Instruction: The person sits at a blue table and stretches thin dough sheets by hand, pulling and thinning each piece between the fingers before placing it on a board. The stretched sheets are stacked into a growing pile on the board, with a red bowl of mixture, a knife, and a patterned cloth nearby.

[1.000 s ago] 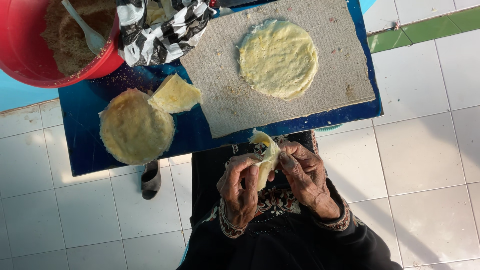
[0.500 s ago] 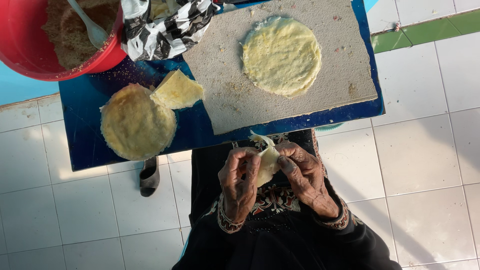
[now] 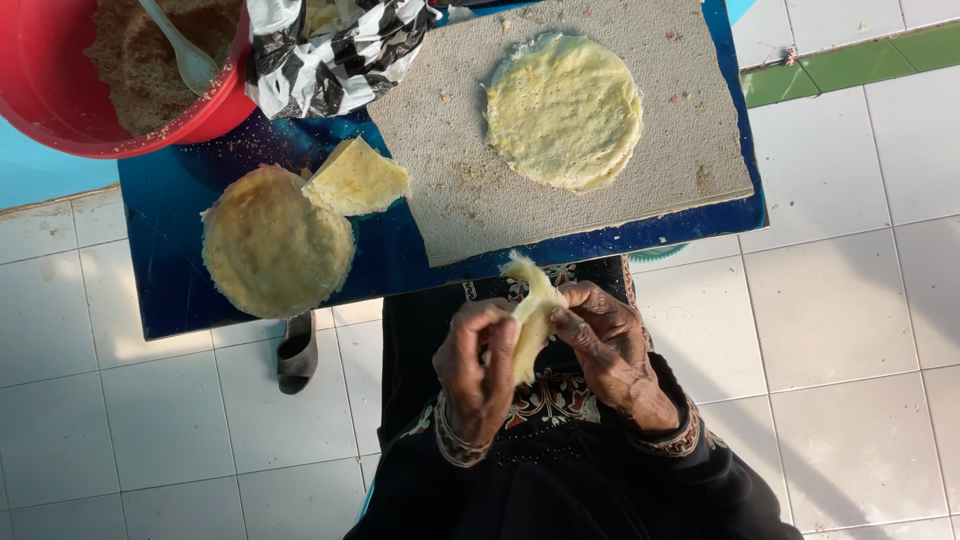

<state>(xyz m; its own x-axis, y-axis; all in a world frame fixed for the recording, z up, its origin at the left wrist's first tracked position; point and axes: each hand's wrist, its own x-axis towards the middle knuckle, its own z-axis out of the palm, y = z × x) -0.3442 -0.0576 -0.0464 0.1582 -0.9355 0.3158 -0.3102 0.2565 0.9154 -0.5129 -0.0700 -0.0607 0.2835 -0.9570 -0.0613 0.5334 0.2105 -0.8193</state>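
Fingers of the left hand (image 3: 480,365) and right hand (image 3: 605,345) grasp a folded pancake (image 3: 528,315) between them, above the lap, near the blue table (image 3: 400,260). Far side: a flat pancake (image 3: 563,108) on a grey board (image 3: 460,190). Left: a stack (image 3: 275,243), a wedge (image 3: 355,180), and a red bowl (image 3: 60,100) of what seems crumb filling.

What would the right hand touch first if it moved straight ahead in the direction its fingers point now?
The right hand points left, toward the folded yellow dough piece already pinched in its fingertips. Beyond it lies the left hand, probably next, though depth is unclear.
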